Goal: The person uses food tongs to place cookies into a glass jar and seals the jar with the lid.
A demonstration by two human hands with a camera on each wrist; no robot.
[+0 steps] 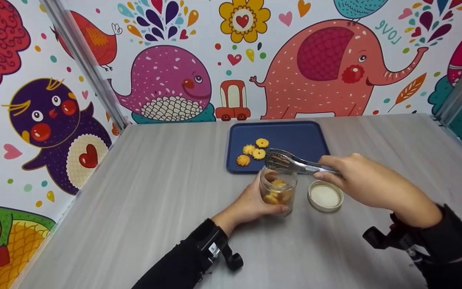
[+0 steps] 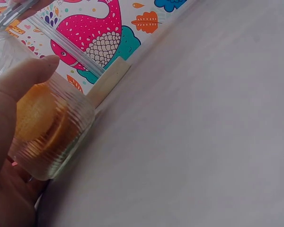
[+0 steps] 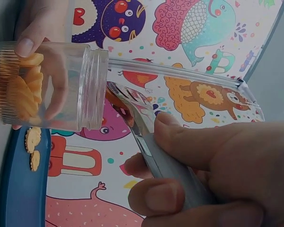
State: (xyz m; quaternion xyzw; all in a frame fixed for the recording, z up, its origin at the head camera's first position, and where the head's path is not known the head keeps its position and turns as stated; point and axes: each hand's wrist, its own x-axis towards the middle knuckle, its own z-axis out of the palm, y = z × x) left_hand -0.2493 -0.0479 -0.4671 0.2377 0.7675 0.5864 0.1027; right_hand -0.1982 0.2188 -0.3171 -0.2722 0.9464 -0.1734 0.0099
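Observation:
My left hand [image 1: 253,200] grips a clear glass jar [image 1: 291,194] around its side, thumb across the front. Inside the jar lie several yellow cookies [image 3: 26,97]. My right hand [image 1: 359,180] holds metal tongs [image 1: 307,165], whose slotted head is just above the jar's open mouth. Between the tongs' tips an orange-brown piece [image 3: 114,100], apparently a cookie, is partly visible. Several cookies [image 1: 259,154] rest on the left part of a blue tray [image 1: 295,138] behind the jar.
A round pale lid [image 1: 325,196] lies on the grey table [image 1: 167,180], right of the jar. Printed wall panels [image 1: 239,60] with cartoon animals stand behind the table and along its left and right sides.

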